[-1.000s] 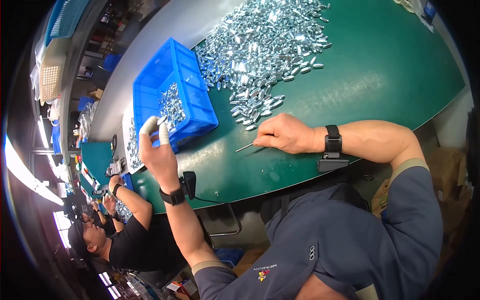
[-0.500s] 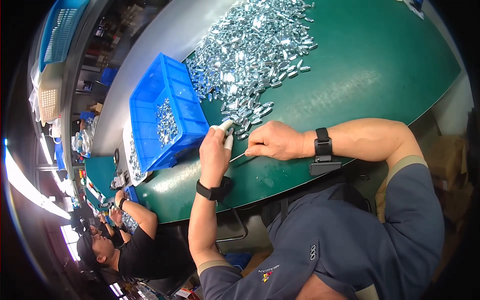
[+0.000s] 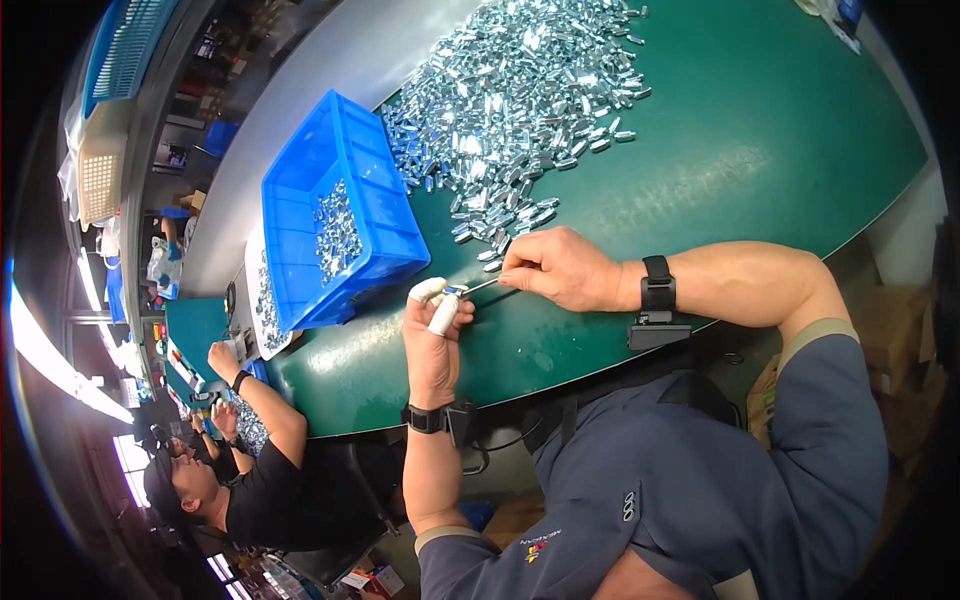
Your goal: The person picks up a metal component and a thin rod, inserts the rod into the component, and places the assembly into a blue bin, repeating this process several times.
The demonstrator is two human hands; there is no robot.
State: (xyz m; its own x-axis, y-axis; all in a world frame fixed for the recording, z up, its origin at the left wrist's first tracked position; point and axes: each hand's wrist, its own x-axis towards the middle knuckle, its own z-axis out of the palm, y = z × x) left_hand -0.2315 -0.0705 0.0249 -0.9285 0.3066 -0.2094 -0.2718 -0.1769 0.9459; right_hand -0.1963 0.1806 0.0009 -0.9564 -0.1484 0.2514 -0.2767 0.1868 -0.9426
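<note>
My left hand (image 3: 435,335), with white finger cots on its fingers, is turned palm up and pinches a small shiny metal part (image 3: 455,291). My right hand (image 3: 562,270) grips a thin metal rod (image 3: 484,285) between thumb and fingers. The rod's tip points left and meets the part at my left fingertips; whether it goes inside cannot be made out. Just beyond my hands, a large pile of similar silver metal parts (image 3: 520,110) spreads over the green table (image 3: 700,180). My fingers hide some of the held part.
A blue bin (image 3: 392,215) holding some metal parts stands left of the pile. Beside it is a white tray (image 3: 258,300) with more parts. At the far left, a co-worker in black (image 3: 275,500) sits at the table. The table's near edge curves in front of me.
My left hand has rolled from back up to palm up, showing the part. The rod has swung from beneath the left hand up to the part. The co-worker's raised hand has moved.
</note>
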